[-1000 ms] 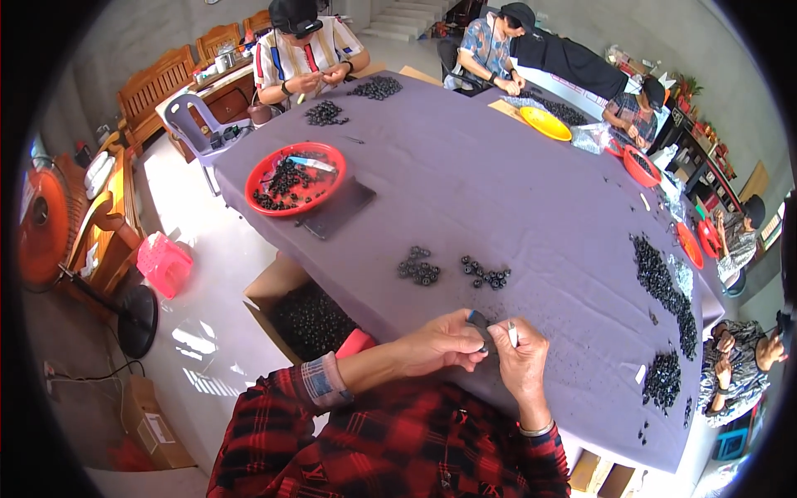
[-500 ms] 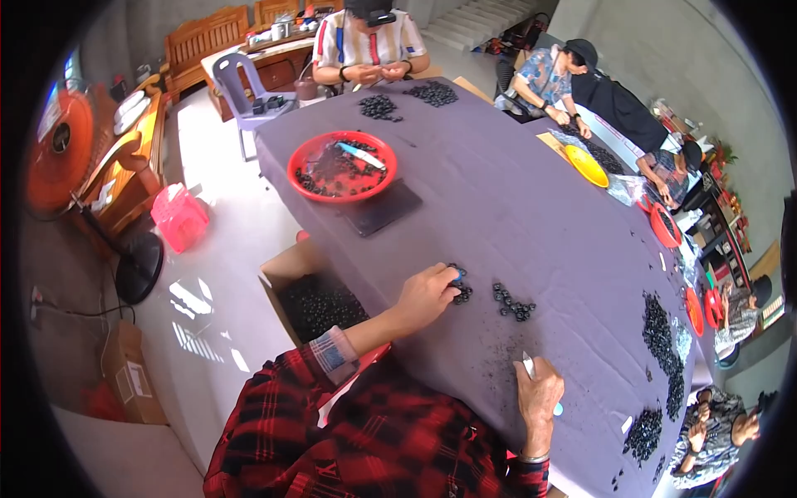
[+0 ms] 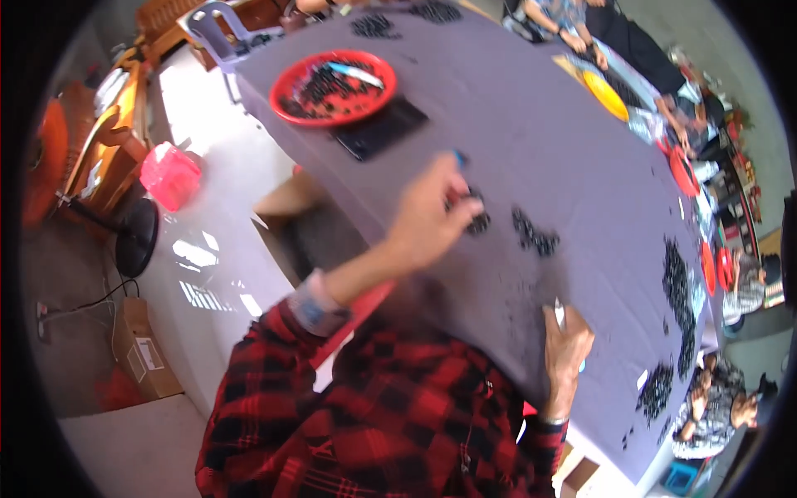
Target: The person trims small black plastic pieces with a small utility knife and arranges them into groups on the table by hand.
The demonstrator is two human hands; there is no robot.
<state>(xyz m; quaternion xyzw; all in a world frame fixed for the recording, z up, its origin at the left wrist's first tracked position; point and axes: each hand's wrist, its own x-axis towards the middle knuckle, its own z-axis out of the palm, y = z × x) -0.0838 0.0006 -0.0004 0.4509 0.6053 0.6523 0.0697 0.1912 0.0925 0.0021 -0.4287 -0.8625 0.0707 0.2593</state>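
Note:
My left hand (image 3: 427,212), blurred by motion, hovers over a small heap of round black bead-like pieces (image 3: 477,217). Its thumb and forefinger stand apart, with a blue cover at one fingertip. A second small black cluster (image 3: 540,236) lies to the right of it on the grey-purple cloth. Lower right, my right hand (image 3: 569,344) is closed round a small knife (image 3: 559,314); its pale blade points away from me and a light blue end shows beside the palm. Dark specks are scattered on the cloth between my hands.
Ahead on the left, a red basin (image 3: 282,100) holds black pieces and a white-and-blue knife, beside a dark flat slab (image 3: 386,133). An open cardboard box (image 3: 286,195) stands at the table's left edge. Black heaps (image 3: 679,290) and a yellow basin (image 3: 606,95) lie right, near other people.
The whole view has tilted downward. My left hand has lifted away from the black heap and its thumb and forefinger have spread. My right hand keeps the knife.

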